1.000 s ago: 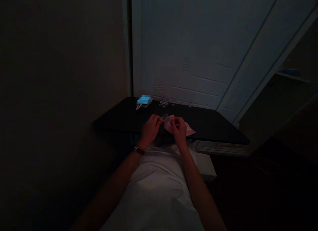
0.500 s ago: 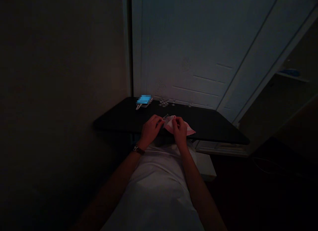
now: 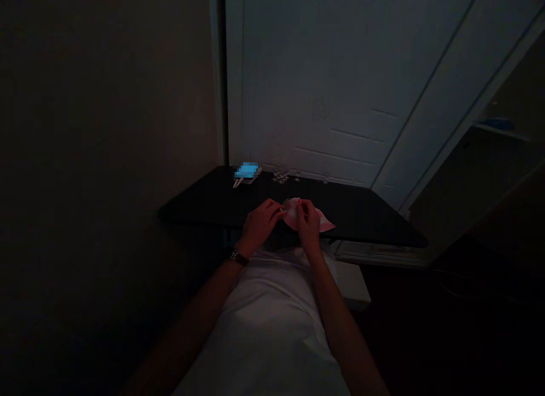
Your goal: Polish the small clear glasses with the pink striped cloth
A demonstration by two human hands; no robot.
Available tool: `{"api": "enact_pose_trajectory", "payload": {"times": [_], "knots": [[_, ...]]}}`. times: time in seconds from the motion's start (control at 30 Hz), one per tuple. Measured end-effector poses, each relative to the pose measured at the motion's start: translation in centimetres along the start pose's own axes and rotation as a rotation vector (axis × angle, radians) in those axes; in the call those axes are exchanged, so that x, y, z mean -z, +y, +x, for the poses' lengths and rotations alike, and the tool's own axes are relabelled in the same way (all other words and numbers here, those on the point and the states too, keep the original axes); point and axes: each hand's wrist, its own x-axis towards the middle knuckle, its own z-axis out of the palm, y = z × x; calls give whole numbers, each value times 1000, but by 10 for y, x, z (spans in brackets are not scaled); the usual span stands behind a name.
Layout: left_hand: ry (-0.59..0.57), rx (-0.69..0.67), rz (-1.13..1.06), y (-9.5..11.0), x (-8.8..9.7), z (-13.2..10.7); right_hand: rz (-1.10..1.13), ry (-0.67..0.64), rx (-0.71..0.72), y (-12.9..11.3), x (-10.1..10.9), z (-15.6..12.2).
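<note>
My left hand [image 3: 260,221], with a dark watch on its wrist, pinches a small clear glass [image 3: 286,205]. The dim light hides most of the glass's shape. My right hand [image 3: 309,219] is closed on a pink and white cloth [image 3: 326,221]. Part of the cloth lies against the glass between my hands, while a loose corner hangs out to the right. Both hands are over the near edge of a black table [image 3: 353,214].
Several small stemmed glasses [image 3: 280,175] stand along the table's back edge. A lit screen [image 3: 246,170], blurred out, rests at the back left with a white cable. Behind is a pale panelled door [image 3: 340,72]. A white box [image 3: 352,285] sits below the table on the right.
My left hand has shifted slightly right and turned the glass, bringing it closer against the cloth. My right hand stays almost in place with the cloth.
</note>
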Motion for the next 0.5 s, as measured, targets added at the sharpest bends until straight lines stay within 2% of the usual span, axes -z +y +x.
{"api": "enact_pose_trajectory", "payload": {"times": [0.5], "knots": [[21,21,-40,-4,-2,2,-13,-160,90,7,-2,1]]}}
